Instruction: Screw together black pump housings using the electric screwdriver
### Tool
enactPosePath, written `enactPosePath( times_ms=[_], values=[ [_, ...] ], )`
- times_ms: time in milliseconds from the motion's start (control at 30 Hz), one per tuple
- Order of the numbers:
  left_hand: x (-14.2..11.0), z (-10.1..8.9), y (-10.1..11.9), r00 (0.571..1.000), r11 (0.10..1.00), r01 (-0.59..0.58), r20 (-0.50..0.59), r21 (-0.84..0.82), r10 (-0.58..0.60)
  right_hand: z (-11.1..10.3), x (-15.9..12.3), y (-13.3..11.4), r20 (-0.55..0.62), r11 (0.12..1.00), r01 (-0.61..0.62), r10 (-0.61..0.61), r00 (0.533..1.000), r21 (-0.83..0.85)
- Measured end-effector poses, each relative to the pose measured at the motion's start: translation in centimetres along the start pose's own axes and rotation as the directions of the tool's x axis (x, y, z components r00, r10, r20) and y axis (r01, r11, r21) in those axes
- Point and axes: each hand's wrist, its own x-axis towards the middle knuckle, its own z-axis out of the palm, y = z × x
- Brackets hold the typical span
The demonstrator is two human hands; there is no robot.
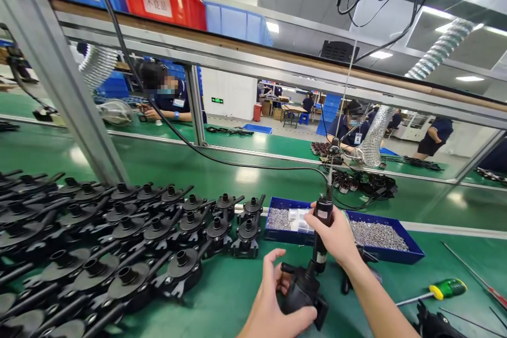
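Observation:
My right hand [336, 232] is wrapped round a black electric screwdriver [324, 214], held upright with its cord running up from the top. Below it, my left hand [273, 298] grips a black plastic part [301, 293] on the green bench, thumb in front and fingers behind. The screwdriver's lower end is right beside the part's top; whether the tip touches it I cannot tell. Behind the hands stands a blue tray [414, 256] of small screws [378, 235], with white containers [301, 219] in it. Another dark part [348, 280] lies partly hidden behind my right forearm.
Rows of black round-based assemblies [127, 277] fill the left of the bench. A green-yellow screwdriver [447, 289], thin rods and a black part [435, 322] lie at right. A metal post [79, 79] and a shelf with red [162, 0] and blue bins rise ahead. Co-workers sit beyond.

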Motion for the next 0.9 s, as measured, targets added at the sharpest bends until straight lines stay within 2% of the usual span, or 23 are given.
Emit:
enactPosePath(
  times_ms=[67,133,200,233,267,300,333,367,400,433,467,500,533,600,633,733,800,867,900],
  values=[
    [0.1,-0.1,0.3,0.988,0.98,-0.097,-0.1,0.171,0.115,-0.4,0.1,-0.1,-0.018,0.999,0.018,-0.019,1.0,-0.046],
    [0.5,-0.3,0.5,0.974,0.96,-0.132,-0.149,0.249,0.172,-0.8,-0.1,-0.3,-0.083,0.985,0.081,-0.095,0.992,-0.155],
    [0.9,-0.5,0.4,0.967,0.956,-0.116,-0.19,0.269,0.171,-1.2,-0.5,-0.8,-0.164,0.915,0.184,-0.256,0.953,-0.36],
    [1.1,-0.6,0.3,0.962,0.953,-0.108,-0.212,0.281,0.171,-1.5,-0.8,-1.0,-0.16,0.859,0.22,-0.325,0.932,-0.463],
    [1.3,-0.7,0.0,0.957,0.947,-0.111,-0.225,0.302,0.184,-1.7,-1.1,-1.4,-0.112,0.812,0.233,-0.342,0.933,-0.535],
    [1.5,-0.9,-0.2,0.95,0.934,-0.131,-0.228,0.332,0.214,-1.9,-1.4,-1.7,-0.025,0.793,0.22,-0.284,0.958,-0.568],
    [1.6,-1.1,-0.5,0.938,0.913,-0.173,-0.22,0.37,0.268,-2.1,-1.6,-2.0,0.094,0.798,0.182,-0.157,0.983,-0.575],
    [1.7,-1.3,-0.8,0.918,0.879,-0.239,-0.198,0.413,0.343,-2.2,-1.9,-2.2,0.23,0.813,0.124,0.013,0.973,-0.569],
    [1.8,-1.5,-1.0,0.887,0.83,-0.321,-0.163,0.455,0.433,-2.2,-2.1,-2.5,0.36,0.827,0.06,0.177,0.916,-0.559],
    [1.9,-1.8,-1.1,0.842,0.768,-0.41,-0.12,0.491,0.526,-2.2,-2.3,-2.6,0.466,0.837,0.004,0.301,0.832,-0.548],
    [1.9,-2.0,-1.0,0.786,0.694,-0.497,-0.069,0.522,0.614,-2.2,-2.4,-2.8,0.541,0.845,-0.04,0.377,0.752,-0.534],
    [2.0,-2.3,-0.9,0.725,0.612,-0.57,-0.016,0.548,0.689,-2.1,-2.5,-3.0,0.593,0.857,-0.067,0.408,0.694,-0.511],
    [2.0,-2.6,-0.7,0.666,0.533,-0.624,0.033,0.571,0.745,-2.1,-2.6,-3.1,0.628,0.873,-0.084,0.41,0.661,-0.481],
    [2.1,-3.0,-0.3,0.581,0.417,-0.678,0.095,0.606,0.808,-2.0,-2.6,-3.3,0.659,0.901,-0.104,0.383,0.647,-0.421],
    [2.1,-3.1,-0.1,0.557,0.384,-0.685,0.105,0.618,0.824,-2.0,-2.6,-3.4,0.663,0.911,-0.109,0.368,0.652,-0.398],
    [2.4,-3.1,-0.2,0.533,0.369,-0.677,0.079,0.637,0.842,-2.0,-2.8,-3.3,0.663,0.926,-0.108,0.337,0.669,-0.362],
    [2.6,-3.0,-0.5,0.538,0.398,-0.662,0.034,0.635,0.842,-2.1,-2.9,-3.0,0.66,0.93,-0.104,0.326,0.677,-0.352],
    [2.7,-2.8,-0.9,0.576,0.494,-0.624,-0.07,0.606,0.814,-2.4,-2.8,-2.7,0.655,0.934,-0.112,0.321,0.684,-0.34],
    [2.7,-2.7,-1.0,0.625,0.581,-0.585,-0.141,0.566,0.767,-2.6,-2.7,-2.6,0.652,0.936,-0.116,0.317,0.688,-0.333]
  ],
)
